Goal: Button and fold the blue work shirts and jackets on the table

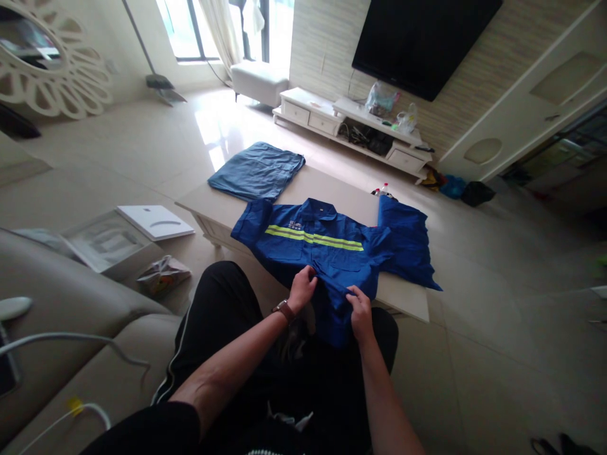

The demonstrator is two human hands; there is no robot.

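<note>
Pinching the lower front of the blue work jacket (pixel 315 243), the left hand (pixel 302 287) and the right hand (pixel 359 311) are both closed on cloth near the hem, where the jacket hangs off the near edge of the low table (pixel 332 189) at about 6 o'clock. Its body lies flat and face up with the yellow-green stripe across the chest and both sleeves spread, so judging by this, no fold has been made in it. A folded grey-blue garment (pixel 257 169) rests at 10 o'clock, and another blue garment (pixel 406 243) lies touching the jacket at 3 o'clock.
</note>
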